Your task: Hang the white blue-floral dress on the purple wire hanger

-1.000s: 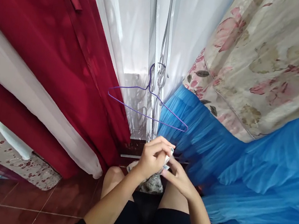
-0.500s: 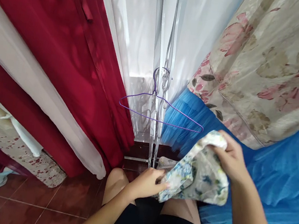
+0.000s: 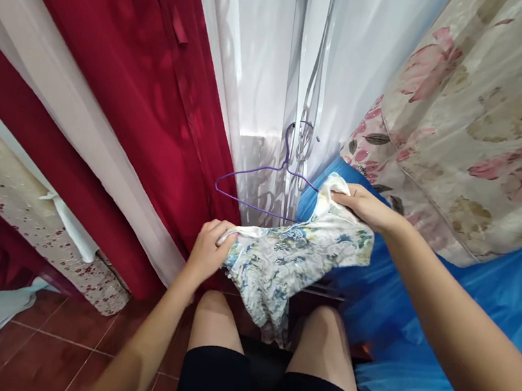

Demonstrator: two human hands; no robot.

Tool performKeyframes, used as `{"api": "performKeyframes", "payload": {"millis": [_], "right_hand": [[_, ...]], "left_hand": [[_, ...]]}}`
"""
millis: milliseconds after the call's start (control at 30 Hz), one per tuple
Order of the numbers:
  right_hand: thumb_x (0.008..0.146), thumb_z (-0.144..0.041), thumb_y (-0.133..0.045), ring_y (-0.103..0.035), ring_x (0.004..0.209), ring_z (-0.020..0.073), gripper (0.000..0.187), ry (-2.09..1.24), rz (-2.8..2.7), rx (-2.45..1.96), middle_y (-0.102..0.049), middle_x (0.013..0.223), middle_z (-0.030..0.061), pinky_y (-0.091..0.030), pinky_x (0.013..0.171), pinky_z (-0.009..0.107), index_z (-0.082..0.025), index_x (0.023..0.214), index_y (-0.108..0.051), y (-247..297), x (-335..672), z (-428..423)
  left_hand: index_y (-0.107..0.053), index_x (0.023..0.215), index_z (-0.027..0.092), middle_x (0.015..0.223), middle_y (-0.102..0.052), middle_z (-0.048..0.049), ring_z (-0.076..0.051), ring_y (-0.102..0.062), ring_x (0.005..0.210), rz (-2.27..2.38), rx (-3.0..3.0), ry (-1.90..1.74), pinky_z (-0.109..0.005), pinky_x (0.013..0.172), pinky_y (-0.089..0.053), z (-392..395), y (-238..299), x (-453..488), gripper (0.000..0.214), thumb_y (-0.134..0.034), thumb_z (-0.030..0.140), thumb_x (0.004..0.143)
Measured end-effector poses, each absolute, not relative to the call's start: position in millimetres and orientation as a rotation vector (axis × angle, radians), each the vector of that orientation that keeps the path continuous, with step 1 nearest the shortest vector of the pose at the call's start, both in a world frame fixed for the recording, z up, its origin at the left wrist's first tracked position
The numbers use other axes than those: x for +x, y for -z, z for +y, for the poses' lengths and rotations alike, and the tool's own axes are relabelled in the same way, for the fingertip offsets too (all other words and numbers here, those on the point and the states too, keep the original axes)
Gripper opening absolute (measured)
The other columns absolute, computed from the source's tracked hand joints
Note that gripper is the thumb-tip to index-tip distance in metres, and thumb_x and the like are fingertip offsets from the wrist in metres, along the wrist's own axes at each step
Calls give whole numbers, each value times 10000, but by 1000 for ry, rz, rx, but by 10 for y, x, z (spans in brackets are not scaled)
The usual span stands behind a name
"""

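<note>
A white garment with a blue, green and yellow floral print (image 3: 281,257) is stretched out between my two hands, its lower part hanging over my knees. My left hand (image 3: 208,250) grips it at one upper corner. With thumb and fingers, my right hand (image 3: 361,204) pinches the opposite side, higher up. Just behind the garment hangs a purple wire hanger (image 3: 255,170), its hook on a metal chain or strap. The garment's right upper part covers the hanger's right arm; whether it is on that arm I cannot tell.
Long dark red fabric (image 3: 156,109) and white fabric (image 3: 265,60) hang at left and centre. On the right hang cream cloth with pink flowers (image 3: 494,125) and blue tulle (image 3: 422,328). Below is a red tiled floor (image 3: 50,347).
The garment, bunched near my right knee before, is now spread wide and raised to the hanger. My left hand has moved left and up, my right hand up and left.
</note>
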State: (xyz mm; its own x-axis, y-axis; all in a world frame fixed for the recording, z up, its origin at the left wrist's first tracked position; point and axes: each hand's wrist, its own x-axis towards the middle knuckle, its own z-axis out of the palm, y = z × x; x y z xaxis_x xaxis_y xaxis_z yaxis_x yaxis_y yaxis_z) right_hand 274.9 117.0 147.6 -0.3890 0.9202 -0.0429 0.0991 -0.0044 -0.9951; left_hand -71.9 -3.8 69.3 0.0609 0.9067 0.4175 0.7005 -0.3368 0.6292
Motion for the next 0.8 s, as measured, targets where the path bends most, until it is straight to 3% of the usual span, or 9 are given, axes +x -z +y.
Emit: {"api": "performKeyframes", "payload": {"millis": [67,167,300,433,533,633,733,800], "right_hand": [[647,-401,-883,-530,458,117,316,-1503,-1503,-1067,-645,570,0,-406,426,229,-153,679,-689,-1466,2802,1114],[664,-243,-877,-646,564,164,205,-1549,-1325,-1042,-730,682,38,-505,494,258,-139,757,-726,-1418,2827,1077],[652,-131,-864,-721,668,197,219,-1613,-1192,-1004,-776,772,52,-581,581,287,-123,836,-746,-1395,2766,1050],[614,-192,-888,-729,642,223,282,-1577,-1184,-1043,-789,775,61,-589,556,311,-125,852,-753,-1451,2754,1011],[625,-239,-881,-738,644,248,322,-1603,-1126,-1033,-788,781,64,-596,572,346,-141,902,-749,-1408,2836,935],[662,-323,-867,-768,763,266,407,-1595,-1050,-963,-798,871,63,-612,661,360,-162,1014,-740,-1170,2987,770],[674,-430,-869,-770,866,299,441,-1463,-930,-967,-798,875,78,-618,730,392,-154,993,-742,-847,3105,573],[658,-478,-878,-765,882,317,458,-1353,-876,-968,-791,833,84,-621,754,411,-142,940,-743,-754,3116,501]], "left_hand": [[-715,867,229,956,-667,-35,-236,-592,1002,1691,2271,-939,-398,1021,-372,145,-609,-1057,151,-597,319,893],[-739,926,243,1005,-692,-52,-263,-578,1066,1759,2327,-768,-444,1066,-351,462,-605,-1460,164,-592,283,865],[-680,1028,221,1097,-701,-69,-262,-563,1099,1810,2315,-1147,-423,1044,-379,915,-983,-1567,223,-483,254,928],[-591,1050,197,1071,-656,-73,-202,-598,980,1592,2063,-1488,-332,922,-458,1323,-1408,-1252,204,-462,186,893],[-508,1138,207,1045,-624,-56,-170,-589,866,1504,1816,-1467,-282,784,-480,1474,-1495,-1005,324,-591,212,825],[-514,1034,203,1034,-597,-50,-169,-567,887,1522,1878,-1515,-259,749,-459,1385,-1437,-888,306,-680,255,783],[-532,899,199,889,-581,-23,-163,-551,819,1496,1999,-1606,-255,716,-424,1110,-1374,-844,105,-548,302,905],[-551,841,198,786,-572,-7,-158,-538,739,1492,2102,-1545,-263,696,-399,917,-1381,-794,228,-451,351,978]]}}
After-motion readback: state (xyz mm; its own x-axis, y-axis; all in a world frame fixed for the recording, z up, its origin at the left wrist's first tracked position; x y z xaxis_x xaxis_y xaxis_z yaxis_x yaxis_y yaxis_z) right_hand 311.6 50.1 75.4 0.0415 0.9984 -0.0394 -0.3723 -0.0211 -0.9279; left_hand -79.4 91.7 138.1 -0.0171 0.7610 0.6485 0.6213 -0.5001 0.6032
